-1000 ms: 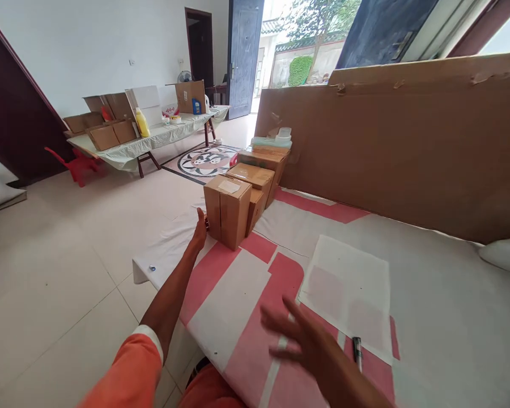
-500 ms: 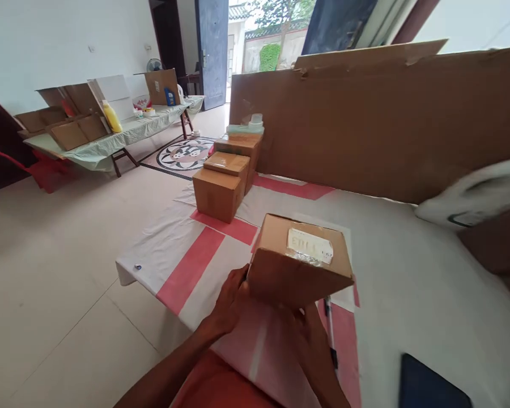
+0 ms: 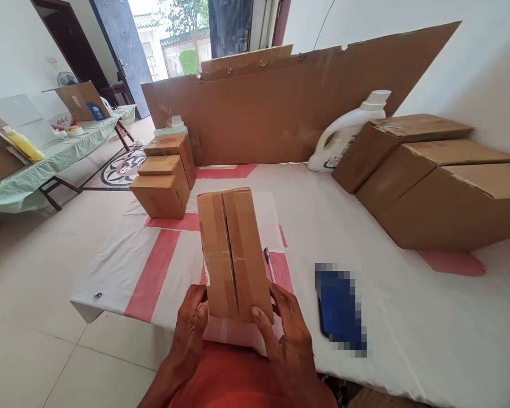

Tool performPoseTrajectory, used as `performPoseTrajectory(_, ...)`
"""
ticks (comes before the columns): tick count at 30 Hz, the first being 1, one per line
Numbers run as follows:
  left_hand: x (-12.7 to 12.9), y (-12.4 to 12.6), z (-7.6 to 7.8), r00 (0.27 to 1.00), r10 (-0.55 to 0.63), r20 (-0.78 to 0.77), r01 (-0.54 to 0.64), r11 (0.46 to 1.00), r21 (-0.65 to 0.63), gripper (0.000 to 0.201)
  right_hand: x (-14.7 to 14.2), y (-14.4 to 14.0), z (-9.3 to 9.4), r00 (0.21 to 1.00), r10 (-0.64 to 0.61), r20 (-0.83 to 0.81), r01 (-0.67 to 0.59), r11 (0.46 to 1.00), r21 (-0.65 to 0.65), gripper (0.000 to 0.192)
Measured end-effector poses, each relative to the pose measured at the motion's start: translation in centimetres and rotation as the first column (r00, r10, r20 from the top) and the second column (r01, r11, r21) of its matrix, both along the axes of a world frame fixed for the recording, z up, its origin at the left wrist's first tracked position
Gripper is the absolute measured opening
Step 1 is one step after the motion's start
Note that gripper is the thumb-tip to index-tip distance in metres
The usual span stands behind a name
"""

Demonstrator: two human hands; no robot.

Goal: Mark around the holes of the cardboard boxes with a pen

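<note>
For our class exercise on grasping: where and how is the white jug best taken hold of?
Probably by its loop handle, approached from the picture's left: the jug stands cap up with the handle on that side, while brown boxes partly hide its right side and the cardboard panel stands behind.

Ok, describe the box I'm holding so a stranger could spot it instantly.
At the near edge of the covered table, find your left hand and right hand. Between them is a cardboard box. With its dark lengthwise seam, it's the only box held.
</note>
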State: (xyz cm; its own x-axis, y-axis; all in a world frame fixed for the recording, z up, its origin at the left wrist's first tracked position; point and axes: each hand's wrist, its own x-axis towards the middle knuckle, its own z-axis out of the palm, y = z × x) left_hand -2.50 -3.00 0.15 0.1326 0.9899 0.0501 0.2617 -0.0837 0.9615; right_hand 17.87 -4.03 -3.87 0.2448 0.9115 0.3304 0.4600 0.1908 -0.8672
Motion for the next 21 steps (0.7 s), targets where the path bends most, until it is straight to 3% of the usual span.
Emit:
performPoseTrajectory(7, 0.1, -0.6, -1.7, 0.991, 0.070, -0.111, -0.080, 0.993, -0.092, 0.059, -0.4, -0.3, -0.7, 0.990, 0.118, -0.077, -0.129, 0.980, -0.154, 0.044)
performPoseTrajectory(12, -0.1, -0.4, -1.6, 0.994, 0.098, -0.050, -0.104, 0.986, -0.131, 0.056, -0.8, -1.0, -0.5, 0.993, 0.112, -0.019, -0.113, 0.992, -0.055, 0.047)
performPoseTrajectory(15, -0.5, -0.6, -0.5, 0.995, 0.101, -0.012, -0.102, 0.990, -0.093, 0.056, -0.6, -1.4, 1.5, 0.991, 0.131, 0.017, -0.132, 0.989, 0.071, 0.054)
performPoseTrajectory(21, -1.5, -1.1, 2.9, 0.979, 0.201, -0.019, -0.191, 0.952, 0.241, 0.056, 0.6, -1.2, 7.1, 0.979, 0.193, 0.062, -0.199, 0.974, 0.108, 0.062)
